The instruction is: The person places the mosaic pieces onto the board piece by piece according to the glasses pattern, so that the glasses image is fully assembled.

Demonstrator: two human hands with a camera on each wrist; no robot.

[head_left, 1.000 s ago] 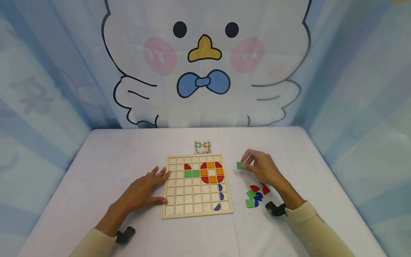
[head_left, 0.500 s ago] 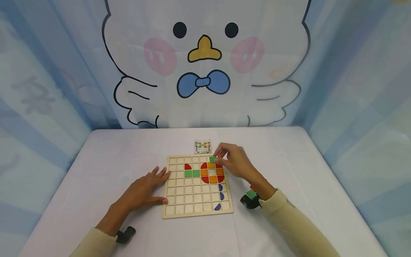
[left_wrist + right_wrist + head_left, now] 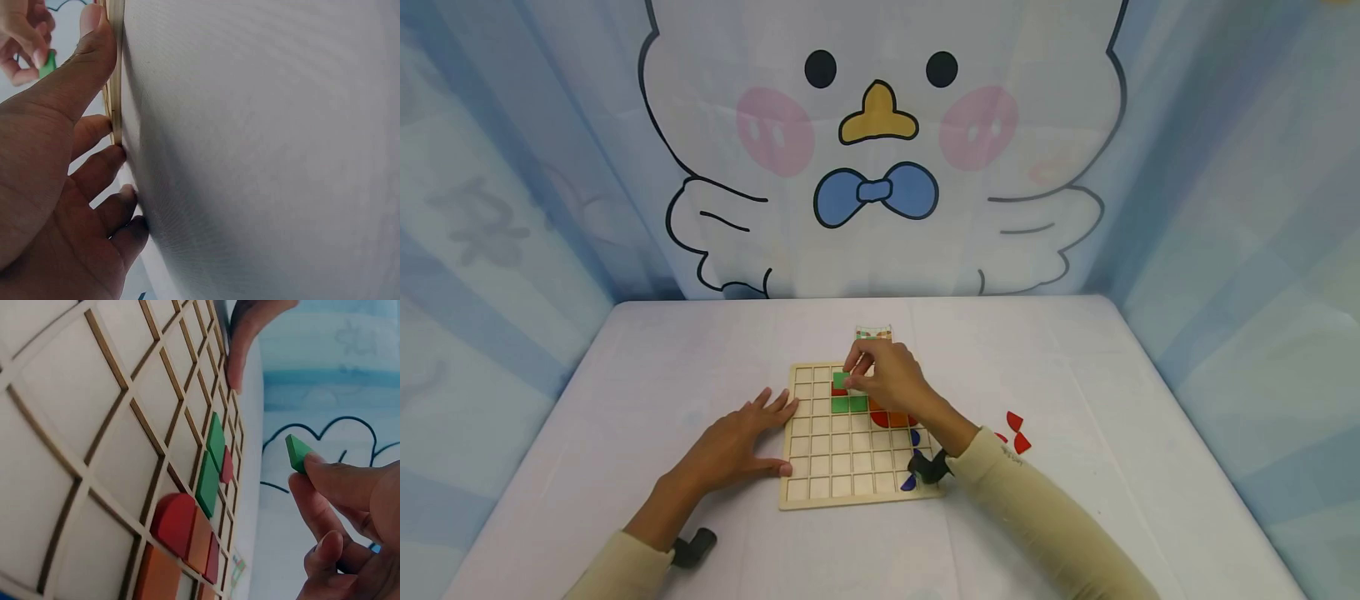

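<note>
My right hand (image 3: 891,379) pinches a green square tile (image 3: 297,454) between thumb and fingers, over the top rows of the wooden grid board (image 3: 820,503). In the right wrist view the tile is held above the board, apart from it. Beneath it in the head view, a red quarter-round piece (image 3: 838,390) and two green squares (image 3: 849,405) sit in cells. My left hand (image 3: 733,446) rests at the board's left edge, fingers spread, thumb (image 3: 94,37) and fingertips touching the frame. My right arm partly hides a ring of red and orange pieces (image 3: 891,419) in the board.
Loose red pieces (image 3: 1021,442) lie on the white table to the right; my sleeve covers that area in part. A small pattern card (image 3: 874,332) stands behind the board, partly behind my hand. Blue pieces (image 3: 908,482) sit in the board's right side. A printed curtain (image 3: 880,250) hangs behind.
My right hand has carried the green square tile leftward from the table right of the board to above its upper-left part. My left hand has stayed at the board's edge.
</note>
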